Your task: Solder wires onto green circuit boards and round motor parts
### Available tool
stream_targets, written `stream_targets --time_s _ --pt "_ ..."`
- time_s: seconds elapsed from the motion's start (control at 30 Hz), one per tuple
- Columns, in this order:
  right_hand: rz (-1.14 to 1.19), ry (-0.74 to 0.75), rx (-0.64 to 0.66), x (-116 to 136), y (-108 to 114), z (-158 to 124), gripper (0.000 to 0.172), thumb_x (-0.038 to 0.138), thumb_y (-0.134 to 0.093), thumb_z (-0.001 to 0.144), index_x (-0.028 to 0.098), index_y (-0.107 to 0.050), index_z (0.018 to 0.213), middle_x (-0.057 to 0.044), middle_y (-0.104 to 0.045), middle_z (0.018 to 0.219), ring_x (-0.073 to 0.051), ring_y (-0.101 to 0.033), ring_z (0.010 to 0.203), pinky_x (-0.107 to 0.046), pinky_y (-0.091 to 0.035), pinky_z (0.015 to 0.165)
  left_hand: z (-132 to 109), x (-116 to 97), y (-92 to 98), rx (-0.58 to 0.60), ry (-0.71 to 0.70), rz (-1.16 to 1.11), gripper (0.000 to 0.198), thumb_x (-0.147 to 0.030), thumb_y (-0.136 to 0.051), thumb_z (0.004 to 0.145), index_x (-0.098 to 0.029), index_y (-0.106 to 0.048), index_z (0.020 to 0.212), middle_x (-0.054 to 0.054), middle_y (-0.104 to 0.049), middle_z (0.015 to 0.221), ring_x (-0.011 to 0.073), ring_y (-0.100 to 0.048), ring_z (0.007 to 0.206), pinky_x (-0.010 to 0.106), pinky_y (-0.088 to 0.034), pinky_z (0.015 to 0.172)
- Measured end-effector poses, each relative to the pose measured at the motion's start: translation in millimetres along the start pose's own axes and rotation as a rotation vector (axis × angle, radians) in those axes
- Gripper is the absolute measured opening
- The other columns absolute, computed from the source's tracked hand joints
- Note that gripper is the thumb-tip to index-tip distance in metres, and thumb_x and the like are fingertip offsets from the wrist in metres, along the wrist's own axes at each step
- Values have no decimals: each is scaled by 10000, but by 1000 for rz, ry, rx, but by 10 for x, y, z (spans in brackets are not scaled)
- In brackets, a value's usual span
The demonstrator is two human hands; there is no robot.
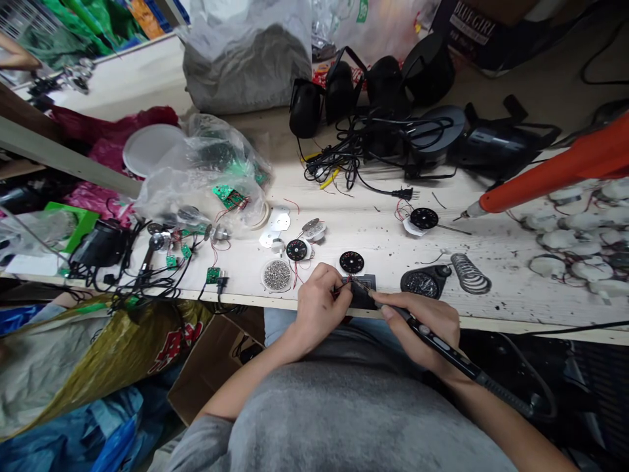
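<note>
My left hand (322, 303) is closed in a pinch on thin red wires at the front edge of the workbench (373, 242), beside a small dark block (364, 293). My right hand (426, 328) is wrapped round a black soldering iron (432, 341), whose tip points left and meets the wires at the dark block. A round black disc (352, 261) lies just beyond the hands. A shallow round dish of small metal beads (277, 275) sits left of my left hand.
A coiled metal iron stand (470, 273) and a black teardrop-shaped part (423, 282) lie right of the hands. An orange tool (555, 172) reaches in from the right. Black lamp housings with tangled cables (383, 105) fill the back. Green circuit boards (185, 251) and plastic bags (206, 170) lie left.
</note>
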State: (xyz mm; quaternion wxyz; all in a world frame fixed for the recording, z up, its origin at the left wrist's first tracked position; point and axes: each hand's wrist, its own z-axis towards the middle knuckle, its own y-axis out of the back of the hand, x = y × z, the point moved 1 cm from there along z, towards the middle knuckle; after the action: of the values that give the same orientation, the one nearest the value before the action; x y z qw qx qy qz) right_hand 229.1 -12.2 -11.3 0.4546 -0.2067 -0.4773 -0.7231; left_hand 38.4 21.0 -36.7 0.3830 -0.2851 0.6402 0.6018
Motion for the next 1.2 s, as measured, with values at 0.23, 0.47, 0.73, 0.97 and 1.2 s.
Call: stream_targets --time_s 0.23,0.47,0.73,0.97,1.2 --pt "16 -85 2 -17 3 -3 184 137 -608 956 220 -752 1033 -13 -820 914 -138 -784 741 -198 -618 664 0 7 -12 1 7 21 249 -217 -598 893 -198 -484 672 1 -583 809 117 -526 676 256 -396 613" --pt "23 -154 -49 -30 83 -161 194 229 -589 998 269 -767 1065 0 -816 950 -157 -778 761 -248 -633 708 0 1 -10 -9 -1 28 253 -204 -594 888 -200 -470 668 4 -580 815 122 -534 689 262 -405 627" --pt "-200 -210 -160 9 345 -406 167 233 -633 985 256 -775 1070 -3 -818 980 -169 -780 798 -270 -640 758 5 3 15 -12 -53 52 253 -219 -592 919 -200 -501 683 6 -605 824 117 -549 676 251 -422 616" --pt "-349 -135 -325 -168 406 -868 324 161 -649 939 300 -756 1212 4 -812 946 -210 -767 713 -317 -643 636 -20 25 59 -103 -171 136 133 -255 -648 964 -207 -615 845 -3 -644 856 95 -531 606 235 -430 584" --pt "-389 -26 -236 -121 434 -771 437 66 -655 890 279 -723 1266 0 -810 895 -187 -745 642 -282 -615 582 -50 -5 66 -162 -301 153 138 -232 -604 1009 -205 -611 874 14 -656 855 117 -562 679 246 -437 614"
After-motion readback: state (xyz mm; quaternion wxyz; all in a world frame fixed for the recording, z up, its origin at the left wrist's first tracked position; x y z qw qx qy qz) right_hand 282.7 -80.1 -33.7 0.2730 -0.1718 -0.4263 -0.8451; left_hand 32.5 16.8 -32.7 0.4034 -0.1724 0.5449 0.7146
